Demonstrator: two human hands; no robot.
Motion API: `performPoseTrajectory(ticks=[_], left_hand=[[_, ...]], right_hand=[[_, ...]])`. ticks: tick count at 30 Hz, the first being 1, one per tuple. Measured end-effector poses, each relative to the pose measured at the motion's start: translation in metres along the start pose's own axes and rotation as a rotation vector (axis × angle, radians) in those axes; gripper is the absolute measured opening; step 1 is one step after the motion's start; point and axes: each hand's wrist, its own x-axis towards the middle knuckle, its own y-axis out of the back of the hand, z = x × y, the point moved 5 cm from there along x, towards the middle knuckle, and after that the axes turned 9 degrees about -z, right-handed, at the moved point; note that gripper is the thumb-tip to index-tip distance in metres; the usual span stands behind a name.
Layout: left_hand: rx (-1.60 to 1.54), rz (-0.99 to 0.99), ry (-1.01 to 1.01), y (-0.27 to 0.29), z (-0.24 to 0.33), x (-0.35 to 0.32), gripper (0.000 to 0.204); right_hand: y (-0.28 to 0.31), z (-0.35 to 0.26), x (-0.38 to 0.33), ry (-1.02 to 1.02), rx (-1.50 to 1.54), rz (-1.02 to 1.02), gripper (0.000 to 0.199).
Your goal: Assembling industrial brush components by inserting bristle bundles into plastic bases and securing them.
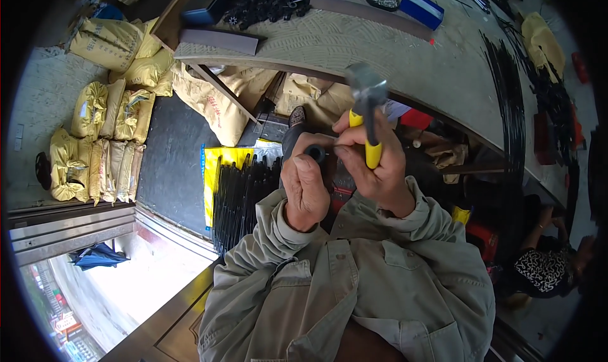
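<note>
Close in front of my chest, my left hand is closed round a short black tubular piece, whose round open end faces up. Beside it, my right hand grips a hammer with a metal head and a yellow-and-black handle. The head points up and away, toward the table edge. My right thumb and forefinger are pinched together near the black piece; anything small between them is too hidden to make out.
Beyond my hands runs a worktable bearing a pile of black parts and a blue box. Black rods stand bundled at my left; more rods lie at right. Sacks line the left wall. Another person sits at far right.
</note>
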Motion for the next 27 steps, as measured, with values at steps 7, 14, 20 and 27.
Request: performPoseTrajectory(ticks=[7,14,20,27], left_hand=[[0.000,0.013,-0.050,-0.001,0.004,0.000,0.052],[-0.007,-0.004,-0.092,0.001,0.005,0.002,0.052],[-0.017,-0.016,-0.079,0.002,0.006,0.002,0.054],[0.127,0.019,-0.110,0.007,0.007,-0.001,0.057]], right_hand=[[-0.009,0.004,0.000,0.078,0.176,0.034,0.013],[-0.012,0.003,-0.002,0.102,0.127,0.032,0.013],[-0.014,0.005,-0.004,0.040,0.120,0.058,0.012],[-0.021,0.007,-0.005,0.039,0.171,0.081,0.011]])
